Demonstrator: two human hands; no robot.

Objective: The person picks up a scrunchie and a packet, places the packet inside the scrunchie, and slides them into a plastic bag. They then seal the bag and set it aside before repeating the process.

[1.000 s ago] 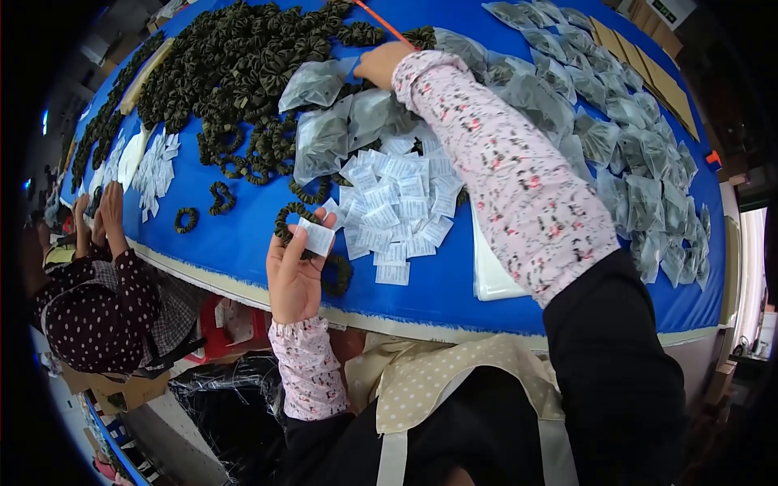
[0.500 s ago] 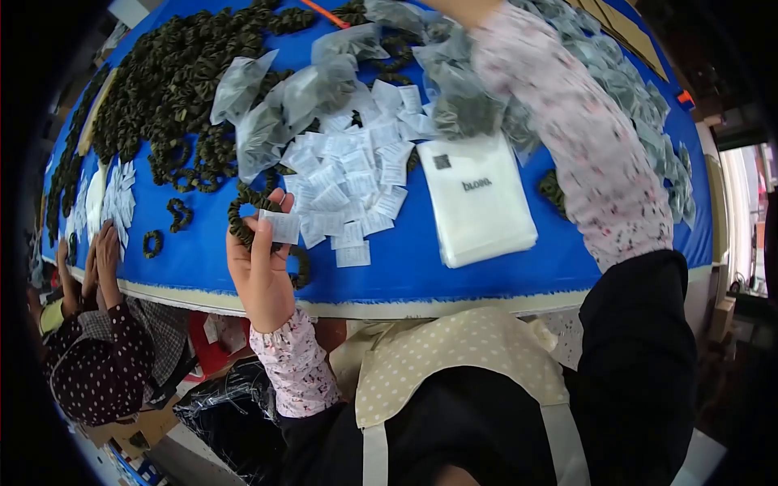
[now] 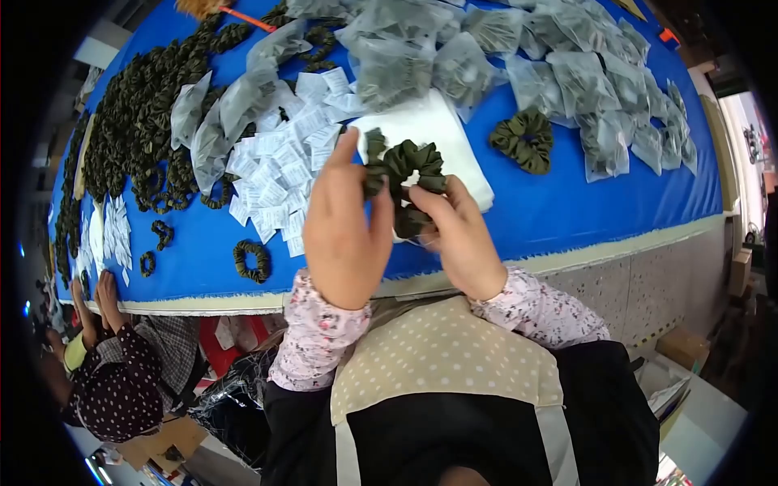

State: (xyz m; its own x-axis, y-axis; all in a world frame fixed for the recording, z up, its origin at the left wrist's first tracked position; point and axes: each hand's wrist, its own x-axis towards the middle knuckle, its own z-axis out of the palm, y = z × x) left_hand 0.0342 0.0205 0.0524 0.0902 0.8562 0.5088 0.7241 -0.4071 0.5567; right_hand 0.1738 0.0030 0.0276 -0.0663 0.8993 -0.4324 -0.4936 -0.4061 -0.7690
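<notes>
Both my hands are together over the near part of the table, in front of a stack of white plastic bags (image 3: 466,158). My left hand (image 3: 344,231) is closed on a dark green scrunchie (image 3: 374,150), seen from the back with the thumb side toward the right hand. Pinched between thumb and fingers of my right hand (image 3: 466,243) is gathered dark green scrunchie fabric (image 3: 415,164), overlapping the left hand's piece in this view. Left of my hands lies a spread of small white printed packets (image 3: 275,174). One loose scrunchie (image 3: 252,262) rests near the table edge.
Filled translucent bags (image 3: 397,69) cover the back and right of the blue table (image 3: 567,198). Another scrunchie (image 3: 523,140) lies at the right, and a large scrunchie pile (image 3: 134,113) at the left. A co-worker's hands (image 3: 105,296) are at the far left edge.
My right hand has come back from the far side of the table to meet the left. The left hand has moved right; the white packet at its fingers no longer shows.
</notes>
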